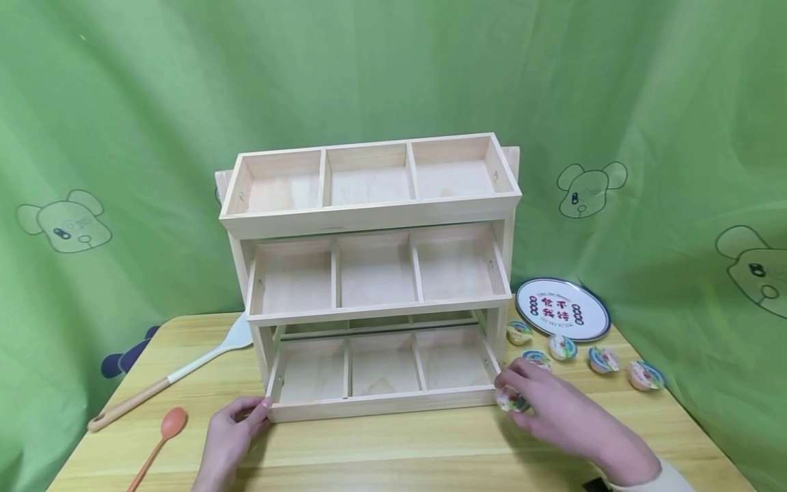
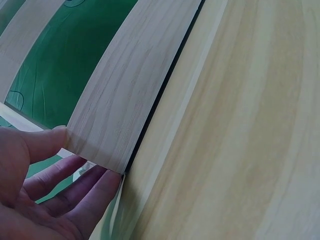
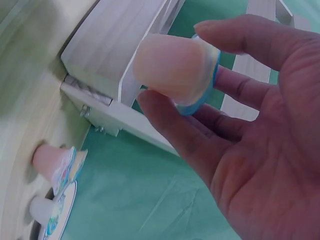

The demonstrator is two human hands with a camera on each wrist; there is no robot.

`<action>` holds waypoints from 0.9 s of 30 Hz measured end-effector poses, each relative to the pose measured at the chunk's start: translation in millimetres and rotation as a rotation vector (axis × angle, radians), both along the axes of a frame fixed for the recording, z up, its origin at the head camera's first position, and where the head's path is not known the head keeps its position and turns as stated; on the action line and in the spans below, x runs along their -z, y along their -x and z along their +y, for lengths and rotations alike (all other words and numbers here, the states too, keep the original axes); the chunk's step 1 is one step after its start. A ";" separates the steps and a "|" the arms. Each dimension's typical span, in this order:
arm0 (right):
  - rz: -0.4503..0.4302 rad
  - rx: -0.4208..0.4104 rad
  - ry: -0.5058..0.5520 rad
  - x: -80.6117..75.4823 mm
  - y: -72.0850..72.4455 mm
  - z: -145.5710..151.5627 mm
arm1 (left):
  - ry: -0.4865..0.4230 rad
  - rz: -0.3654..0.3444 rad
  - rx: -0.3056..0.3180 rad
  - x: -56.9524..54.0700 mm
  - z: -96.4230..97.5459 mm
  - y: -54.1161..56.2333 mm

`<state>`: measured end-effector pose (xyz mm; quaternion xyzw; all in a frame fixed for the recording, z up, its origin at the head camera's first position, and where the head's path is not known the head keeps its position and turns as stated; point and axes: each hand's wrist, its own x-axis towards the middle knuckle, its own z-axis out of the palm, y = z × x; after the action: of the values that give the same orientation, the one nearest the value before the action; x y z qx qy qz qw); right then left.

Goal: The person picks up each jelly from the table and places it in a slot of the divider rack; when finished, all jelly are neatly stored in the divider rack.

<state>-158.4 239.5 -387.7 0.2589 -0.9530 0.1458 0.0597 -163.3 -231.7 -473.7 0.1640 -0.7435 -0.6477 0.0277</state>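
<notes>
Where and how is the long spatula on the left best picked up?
Probably by its slim wooden handle, from above at the near left: that end lies clear of other things, while the pale head sits close by the rack.

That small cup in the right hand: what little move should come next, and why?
Probably lift the cup over the right compartment of the bottom tray: the right hand holds it beside that end, the compartment opens upward, and the left hand grips the tray's other end.
</notes>
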 end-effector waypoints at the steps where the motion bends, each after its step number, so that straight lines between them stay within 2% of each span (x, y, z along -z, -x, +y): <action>1: 0.001 -0.013 0.002 0.6 0.5 -1.1 | -0.003 0.001 -0.001 0.2 0.0 0.2; 7: -0.024 -0.069 0.008 0.0 2.2 -7.0 | -0.007 0.000 -0.002 1.5 -0.1 0.7; 15: -0.073 -0.079 0.065 3.5 10.3 -19.0 | -0.009 0.005 0.009 2.0 -0.6 1.8; 20: -0.058 -0.095 0.076 3.4 16.5 -28.5 | -0.013 0.004 0.010 2.1 -0.5 1.8; 27: -0.047 -0.172 0.086 0.3 30.1 -40.5 | -0.009 -0.001 0.007 1.8 -1.9 1.2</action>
<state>-188.5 199.0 -387.9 0.3333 -0.9213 0.1970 0.0358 -164.5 -233.6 -475.5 0.1620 -0.7412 -0.6509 0.0245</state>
